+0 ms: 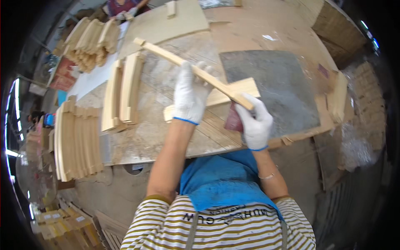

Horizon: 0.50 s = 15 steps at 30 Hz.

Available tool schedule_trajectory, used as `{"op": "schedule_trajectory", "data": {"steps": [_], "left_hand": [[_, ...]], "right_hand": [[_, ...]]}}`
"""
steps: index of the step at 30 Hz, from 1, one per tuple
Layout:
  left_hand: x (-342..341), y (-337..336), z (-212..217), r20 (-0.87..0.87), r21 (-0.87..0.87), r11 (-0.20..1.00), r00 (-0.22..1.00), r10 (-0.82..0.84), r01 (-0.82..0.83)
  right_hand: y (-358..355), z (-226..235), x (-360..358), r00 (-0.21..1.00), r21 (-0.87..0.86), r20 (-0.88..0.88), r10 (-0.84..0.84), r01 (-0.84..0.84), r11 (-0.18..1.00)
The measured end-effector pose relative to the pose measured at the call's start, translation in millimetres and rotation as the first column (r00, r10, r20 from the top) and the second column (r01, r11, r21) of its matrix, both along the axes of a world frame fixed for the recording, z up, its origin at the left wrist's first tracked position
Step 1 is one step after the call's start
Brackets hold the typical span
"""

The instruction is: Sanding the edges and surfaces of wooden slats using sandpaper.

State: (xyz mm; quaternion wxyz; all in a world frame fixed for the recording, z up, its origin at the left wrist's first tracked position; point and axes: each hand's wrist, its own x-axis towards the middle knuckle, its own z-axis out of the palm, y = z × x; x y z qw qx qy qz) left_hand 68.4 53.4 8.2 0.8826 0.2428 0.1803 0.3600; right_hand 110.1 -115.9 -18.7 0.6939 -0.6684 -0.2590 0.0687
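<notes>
A long, pale wooden strip (164,53) is raised slantwise above the table, its near end toward my right hand. My left hand (187,96), in a white knit glove, is closed round the strip near its middle. At the strip's near right end is my gloved right hand (257,125), pinching a dark red sheet of sandpaper (234,118) that hangs below the fingers and meets the wood. Whether the right thumb also grips the strip is hard to see. Beneath both hands another pale wooden piece (246,86) lies on the tabletop, partly covered by them.
Curved wooden pieces (131,89) lie left of my hands. More stand stacked at the left edge (79,141) and far left (93,39). A dark grey sheet (275,91) covers the table's right part. Across the table, a person's gloved hand (132,11) works.
</notes>
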Motion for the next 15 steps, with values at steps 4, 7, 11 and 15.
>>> {"op": "schedule_trajectory", "data": {"steps": [4,7,11,15], "left_hand": [[-1.0,5.9,0.2,0.001,-0.073,0.997,1.000,0.011,-0.010],[-1.2,32.5,-16.2,0.171,-0.122,0.989,0.983,-0.062,0.083],[-5.3,12.9,1.4,0.167,-0.149,0.986,0.985,-0.054,0.079],[-2.3,3.9,3.5,-0.005,-0.259,0.966,1.000,0.026,-0.026]], "right_hand": [[-7.2,1.8,2.5,0.739,-0.254,0.629,0.241,-0.097,0.962],[-23.3,-4.2,-4.6,0.949,0.028,0.087,0.303,-0.307,0.951],[-23.2,10.0,-5.0,0.981,0.171,-0.141,0.133,-0.108,0.979],[5.9,10.1,-8.8,0.988,0.057,0.028,0.153,-0.154,0.986]]}}
